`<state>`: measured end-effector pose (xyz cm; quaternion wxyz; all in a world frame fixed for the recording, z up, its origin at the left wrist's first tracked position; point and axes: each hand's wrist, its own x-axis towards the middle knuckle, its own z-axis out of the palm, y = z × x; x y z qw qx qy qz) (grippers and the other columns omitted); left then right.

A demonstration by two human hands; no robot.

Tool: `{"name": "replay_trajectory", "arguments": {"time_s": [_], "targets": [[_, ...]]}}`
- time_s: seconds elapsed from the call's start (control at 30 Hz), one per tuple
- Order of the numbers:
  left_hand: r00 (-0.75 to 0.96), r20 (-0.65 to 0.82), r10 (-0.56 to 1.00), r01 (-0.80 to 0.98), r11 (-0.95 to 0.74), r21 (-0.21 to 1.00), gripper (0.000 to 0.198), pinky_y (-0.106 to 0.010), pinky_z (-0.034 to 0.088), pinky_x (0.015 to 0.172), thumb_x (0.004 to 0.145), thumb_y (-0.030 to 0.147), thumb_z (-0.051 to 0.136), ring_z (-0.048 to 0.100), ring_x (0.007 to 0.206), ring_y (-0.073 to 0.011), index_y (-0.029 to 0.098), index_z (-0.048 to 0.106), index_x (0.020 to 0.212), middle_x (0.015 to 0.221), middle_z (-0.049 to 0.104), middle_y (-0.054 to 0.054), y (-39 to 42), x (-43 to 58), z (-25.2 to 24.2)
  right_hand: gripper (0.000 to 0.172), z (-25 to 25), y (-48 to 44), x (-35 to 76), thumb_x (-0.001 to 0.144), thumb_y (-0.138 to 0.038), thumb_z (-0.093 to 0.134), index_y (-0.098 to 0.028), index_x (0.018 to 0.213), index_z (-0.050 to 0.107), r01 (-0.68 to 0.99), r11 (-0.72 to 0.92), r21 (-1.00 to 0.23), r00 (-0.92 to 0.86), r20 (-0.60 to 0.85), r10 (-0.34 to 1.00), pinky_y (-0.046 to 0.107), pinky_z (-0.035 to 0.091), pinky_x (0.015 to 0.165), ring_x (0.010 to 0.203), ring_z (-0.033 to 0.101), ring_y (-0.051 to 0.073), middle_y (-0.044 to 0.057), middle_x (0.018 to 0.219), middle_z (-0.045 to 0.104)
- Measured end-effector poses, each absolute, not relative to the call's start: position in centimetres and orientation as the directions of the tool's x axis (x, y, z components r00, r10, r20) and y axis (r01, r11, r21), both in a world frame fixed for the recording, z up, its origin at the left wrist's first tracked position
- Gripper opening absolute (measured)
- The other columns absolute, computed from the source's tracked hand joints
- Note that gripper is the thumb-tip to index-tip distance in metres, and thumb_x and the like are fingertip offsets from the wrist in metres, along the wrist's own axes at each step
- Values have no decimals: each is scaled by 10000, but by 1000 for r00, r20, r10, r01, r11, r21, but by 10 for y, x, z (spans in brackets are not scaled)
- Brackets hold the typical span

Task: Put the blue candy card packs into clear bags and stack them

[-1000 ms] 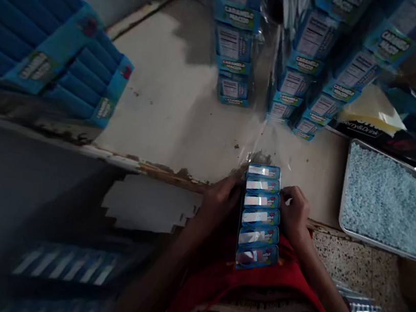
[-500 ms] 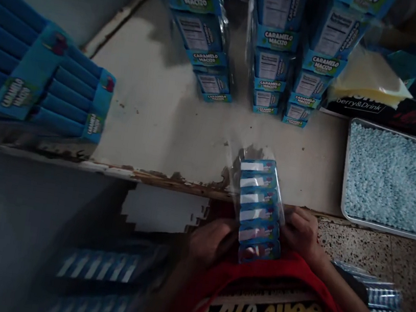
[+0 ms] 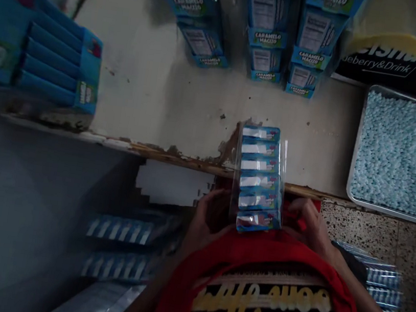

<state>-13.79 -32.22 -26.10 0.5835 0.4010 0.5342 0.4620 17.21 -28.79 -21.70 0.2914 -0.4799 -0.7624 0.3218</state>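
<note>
Clock positions are read from the wrapped pack, with twelve at the top of the view.

Wrapped pack (image 3: 259, 166): one; a row of six blue units in clear film, far end over the bench (image 3: 137, 105), near end against a red apron (image 3: 253, 247).

Hands: two. Left hand (image 3: 204, 222) at eight o'clock, thumb and fingers spread in an open curve beside the pack's near end. Right hand (image 3: 312, 225) at four o'clock, just beside the pack, fingers bent over red cloth; whether they pinch anything, cannot tell.

Standing columns: three, of blue boxes lettered "CARAMELO MACIZO", in clear film. Left column (image 3: 204, 42) at eleven; middle column (image 3: 266, 40) at twelve; right column (image 3: 311, 46) between twelve and one.

Metal tray (image 3: 354, 156): one, towards three o'clock, filled with pale blue granules (image 3: 405, 158).

Black carton (image 3: 383, 67): one, between one and two, behind the tray, part-lettered "Berry&Drink".

Blue cartons (image 3: 54, 62): between nine and ten, at the bench's left end, lettering blurred.

Lower packs: blue rows (image 3: 118, 246) at eight o'clock, and further rows (image 3: 382, 294) at four, below bench height, near speckled flooring (image 3: 356, 226).
</note>
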Motion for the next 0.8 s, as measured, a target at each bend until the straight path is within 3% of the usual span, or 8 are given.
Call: {"name": "replay_trajectory", "arguments": {"time_s": [0.1,0.23,0.37,0.47,0.53,0.7,0.8], "targets": [[154,-362,920,-225,389,893,750,-463,611,1097,810,367,905,691,1321,-340,285,577,1479,1500,648,-143,-318,-128,-255,452,-210,-284,168,989,-356,743,-255,1390,562,464,355,-811,-358,195,913,352,645,910,1159,718,229,111,1279,698],[80,-299,951,-167,309,936,857,-465,626,1067,801,371,910,700,1304,-333,295,498,1549,1570,589,-160,-321,-118,-242,467,-191,-288,166,1003,-243,719,-299,1448,590,520,568,-639,-417,391,821,390,636,979,1217,712,241,116,1354,691],[-113,-54,992,156,71,985,721,-436,611,1087,803,386,908,705,1291,-307,231,630,1449,1466,678,-149,-323,-117,-231,414,-182,-288,161,1018,-210,689,-277,1422,625,529,636,-562,-467,432,771,343,649,885,1088,745,209,104,1253,722],[-92,197,976,421,-141,896,374,-334,629,1001,874,317,855,774,1078,-222,232,767,1227,1179,805,-63,-321,-119,-222,376,-182,-285,156,992,-125,690,-238,1349,666,489,676,-551,-454,501,737,287,637,807,952,756,175,74,1108,762],[-52,268,962,488,-210,847,213,-275,629,921,945,266,767,780,943,-172,231,782,1154,1054,820,-30,-318,-118,-217,368,-181,-283,154,978,-92,678,-239,1316,684,509,663,-548,-430,506,748,280,620,761,866,747,163,49,1023,777],[-58,497,866,592,-371,715,343,-339,615,973,862,215,740,726,1096,-226,189,695,1201,1181,750,-88,-302,-106,-222,362,-167,-281,145,945,-142,677,-263,1285,699,579,643,-501,-437,475,764,363,608,776,882,726,208,55,1022,757],[-67,605,793,659,-421,624,268,-371,611,981,890,183,712,705,1122,-234,186,676,1155,1173,730,-107,-287,-103,-231,340,-160,-280,133,942,-162,660,-253,1267,700,604,624,-496,-436,451,779,385,610,792,932,703,223,71,1051,717]]}}
